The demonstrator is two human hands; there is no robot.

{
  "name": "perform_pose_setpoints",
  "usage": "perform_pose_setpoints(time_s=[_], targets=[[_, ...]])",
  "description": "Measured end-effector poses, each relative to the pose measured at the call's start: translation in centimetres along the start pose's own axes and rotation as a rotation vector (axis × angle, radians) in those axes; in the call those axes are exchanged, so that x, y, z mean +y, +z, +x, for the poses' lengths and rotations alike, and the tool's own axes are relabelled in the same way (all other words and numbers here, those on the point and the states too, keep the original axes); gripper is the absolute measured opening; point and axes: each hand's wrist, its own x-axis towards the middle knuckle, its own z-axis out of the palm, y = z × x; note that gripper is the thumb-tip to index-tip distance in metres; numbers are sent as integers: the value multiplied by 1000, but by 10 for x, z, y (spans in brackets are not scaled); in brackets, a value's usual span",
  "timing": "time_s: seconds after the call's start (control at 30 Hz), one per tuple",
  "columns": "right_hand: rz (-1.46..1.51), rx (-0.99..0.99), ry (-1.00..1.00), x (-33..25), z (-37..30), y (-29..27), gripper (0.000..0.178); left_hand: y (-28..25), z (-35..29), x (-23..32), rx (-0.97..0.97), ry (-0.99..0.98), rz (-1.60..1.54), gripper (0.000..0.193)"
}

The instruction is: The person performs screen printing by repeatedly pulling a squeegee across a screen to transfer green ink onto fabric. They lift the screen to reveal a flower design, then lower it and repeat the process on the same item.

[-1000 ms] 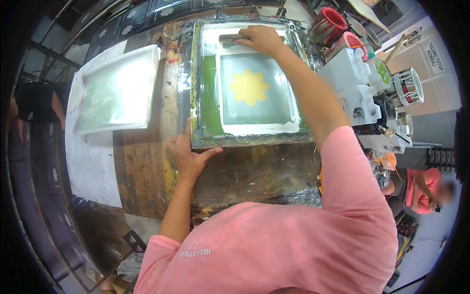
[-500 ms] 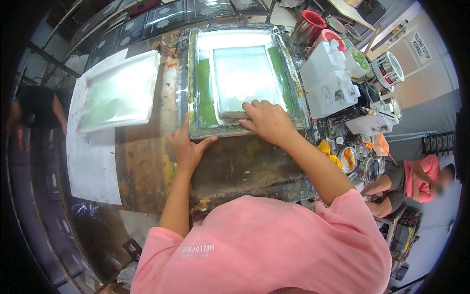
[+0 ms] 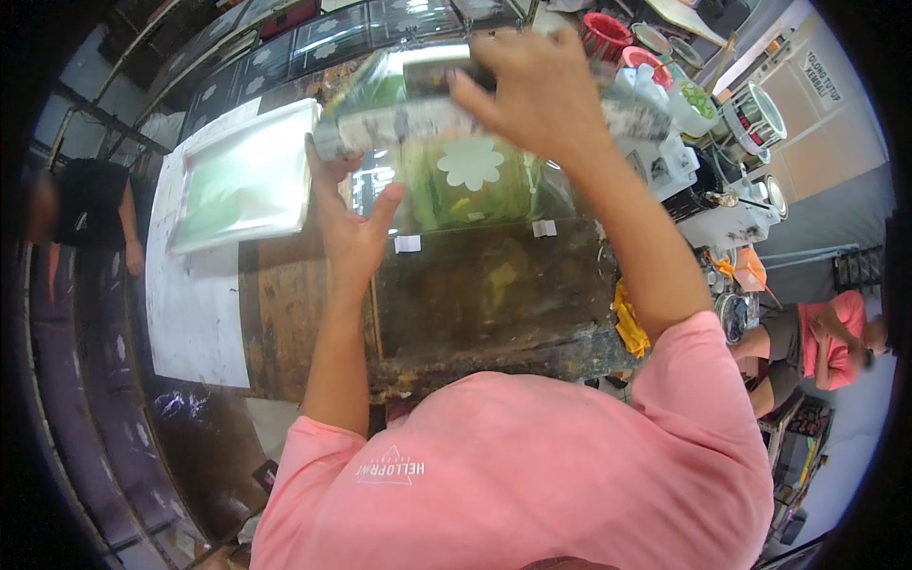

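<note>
A screen-printing frame is tilted up, its near edge raised off the table. My left hand is at the frame's left corner, its fingers against the edge and its thumb spread away. My right hand reaches over the raised frame, smeared by motion, and grips a dark squeegee that is partly hidden. Below the frame lies a clear plastic sheet bearing a white flower shape. Two small white tabs sit at its near side.
To the left, a stack of clear plastic sheets rests on white paper. White jugs, paint tubs and a yellow cloth crowd the right side. One person is at the left, another sits at the right.
The screen frame has swung up from the table, uncovering the plastic sheet with the white flower. My right hand has moved up and away with the squeegee. My left hand has risen with the frame's corner.
</note>
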Motion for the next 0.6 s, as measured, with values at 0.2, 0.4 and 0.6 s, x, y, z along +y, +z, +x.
perform_pose_setpoints(time_s=[0.2,0.4,0.6], targets=[[102,-71,92,16,64,-16,51,-1,-81,-72,-440,-81,1073,103],[100,-91,104,26,77,-17,56,10,-83,-52,-534,-171,973,102],[77,-110,105,29,83,-16,55,24,-18,-38,-174,-6,480,71]])
